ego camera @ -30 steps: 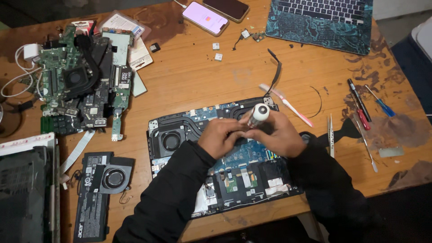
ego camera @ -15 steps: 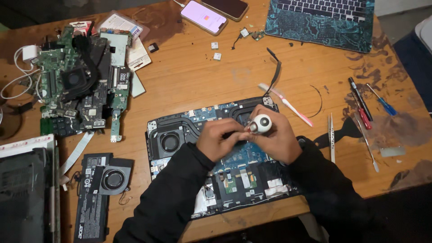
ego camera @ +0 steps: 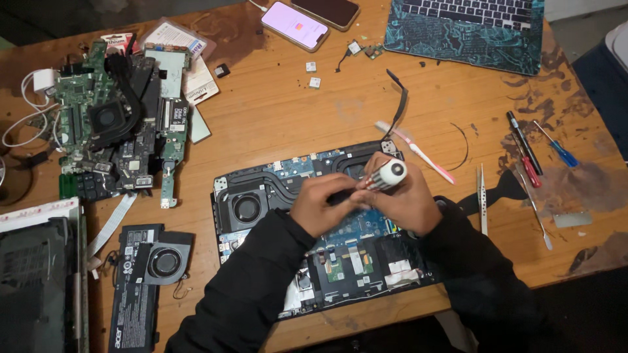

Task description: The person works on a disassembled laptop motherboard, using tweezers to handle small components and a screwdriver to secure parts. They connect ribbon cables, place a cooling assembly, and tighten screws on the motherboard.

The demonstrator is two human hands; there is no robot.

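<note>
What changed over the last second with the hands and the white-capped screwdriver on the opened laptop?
The white-capped screwdriver tipped from cap-up to slanting, cap toward the upper right. Right hand still grips it; left hand stays at its tip. The opened laptop base and wooden table are unchanged.

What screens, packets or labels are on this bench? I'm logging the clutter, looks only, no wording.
Lit phone: top centre, flat, pale pink screen with an orange patch.
Dark phone: beside it at the top edge, screen black.
Clear packet: top left by the loose boards, white card inside.
Red-and-white label: far top left, small, partly hidden.
White paper: under the boards, printed.
</note>
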